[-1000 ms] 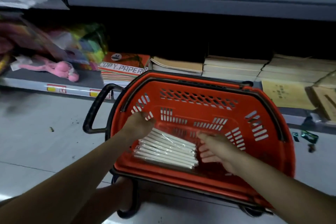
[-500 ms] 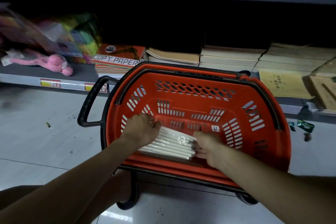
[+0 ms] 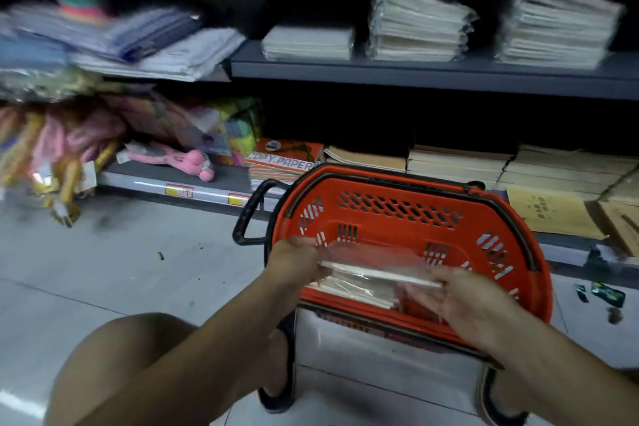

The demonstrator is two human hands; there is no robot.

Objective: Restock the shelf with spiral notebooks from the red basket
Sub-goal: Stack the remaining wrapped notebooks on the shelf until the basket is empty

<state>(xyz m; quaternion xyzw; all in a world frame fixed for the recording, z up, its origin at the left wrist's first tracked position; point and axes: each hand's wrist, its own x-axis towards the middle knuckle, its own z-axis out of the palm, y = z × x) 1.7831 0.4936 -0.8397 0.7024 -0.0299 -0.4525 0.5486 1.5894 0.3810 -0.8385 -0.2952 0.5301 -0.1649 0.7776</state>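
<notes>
Clearly the work is at an early step — one wrapped pack of notebooks (image 3: 380, 275) is raised above the red basket (image 3: 518, 273), and it has not reached the shelf yet. The left hand (image 3: 294, 261) grips the pack at its left end, fingers curled under the edge. The right hand (image 3: 460, 297) holds the right end from below; the blur hides how exactly its fingers lie, but they seem bent around the plastic. The pack looks thin and flat, with pale page edges under clear shiny film, so I judge it slippery and a little floppy.

Just under it, more packs (image 3: 359, 290) lie in the basket — these are left to move, how many I cannot tell. Behind the basket, the lower shelf (image 3: 179, 183) carries copy paper (image 3: 283, 162) and brown booklets. Farther up, the upper shelf (image 3: 415, 74) holds three stacks of similar wrapped packs (image 3: 418, 24), and the leftmost one is the lowest; probably the new pack belongs there.
</notes>
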